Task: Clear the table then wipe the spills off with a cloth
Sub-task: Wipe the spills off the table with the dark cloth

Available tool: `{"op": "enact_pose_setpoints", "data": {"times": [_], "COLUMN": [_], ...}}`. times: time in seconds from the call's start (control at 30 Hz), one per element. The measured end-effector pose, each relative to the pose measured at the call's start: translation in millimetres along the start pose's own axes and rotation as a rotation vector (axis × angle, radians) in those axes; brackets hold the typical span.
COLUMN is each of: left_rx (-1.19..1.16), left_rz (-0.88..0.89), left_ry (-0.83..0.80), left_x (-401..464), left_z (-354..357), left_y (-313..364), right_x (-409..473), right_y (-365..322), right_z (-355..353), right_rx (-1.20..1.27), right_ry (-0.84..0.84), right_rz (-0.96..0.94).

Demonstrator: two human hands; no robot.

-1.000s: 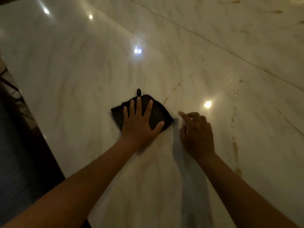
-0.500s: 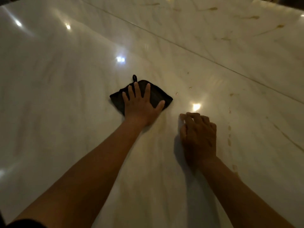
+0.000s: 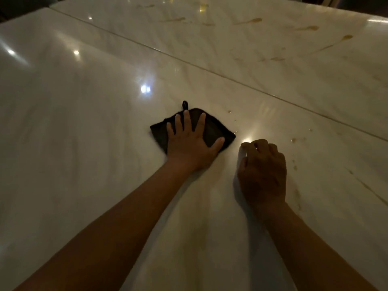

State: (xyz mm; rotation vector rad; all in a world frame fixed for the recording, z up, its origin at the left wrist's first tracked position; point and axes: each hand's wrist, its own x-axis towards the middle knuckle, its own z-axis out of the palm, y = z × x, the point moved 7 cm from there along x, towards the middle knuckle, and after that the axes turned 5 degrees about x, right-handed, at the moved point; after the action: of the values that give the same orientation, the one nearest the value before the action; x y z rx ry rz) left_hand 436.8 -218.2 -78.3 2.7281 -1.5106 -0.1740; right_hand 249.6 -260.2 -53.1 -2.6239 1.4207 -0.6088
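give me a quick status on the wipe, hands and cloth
Left hand flat, pressing dark cloth on marble table. Right hand curled, resting on the table, holding nothing. Amber spills remain right and far side. Nothing in the way.

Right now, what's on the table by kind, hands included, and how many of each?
Dark cloth: 1, flat under the left hand
Hands: 2, left hand pressing the cloth, right hand resting curled on the table
Brownish spill patches: several, too scattered to count
Total: 3 countable things
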Motion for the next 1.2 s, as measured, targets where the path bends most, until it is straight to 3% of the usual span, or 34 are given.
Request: {"op": "enact_pose_setpoints", "data": {"times": [0.2,0.43,0.57,0.77,0.87,1.07,1.2], "left_rx": [0.019,0.016,0.051,0.057,0.064,0.095,0.095], "left_rz": [-0.019,0.245,0.216,0.098,0.126,0.394,0.344], "left_ry": [-0.052,0.005,-0.014,-0.061,-0.063,-0.011,-0.028], "left_x": [78,26,77,162,163,107,145], "left_z": [-5,5,-3,-11,-13,-2,-12], "left_y": [28,42,54,76,79,82,86], "right_x": [2,3,3,3,2,1,2], "right_y": [0,8,10,11,12,11,11], "right_z": [1,8,17,19,20,17,18], "right_rx": [0.047,0.133,0.120,0.089,0.087,0.076,0.075], "right_ry": [-0.009,0.026,-0.113,-0.133,-0.136,-0.093,-0.128], "right_rz": [0.042,0.093,0.139,0.140,0.144,0.151,0.147]}}
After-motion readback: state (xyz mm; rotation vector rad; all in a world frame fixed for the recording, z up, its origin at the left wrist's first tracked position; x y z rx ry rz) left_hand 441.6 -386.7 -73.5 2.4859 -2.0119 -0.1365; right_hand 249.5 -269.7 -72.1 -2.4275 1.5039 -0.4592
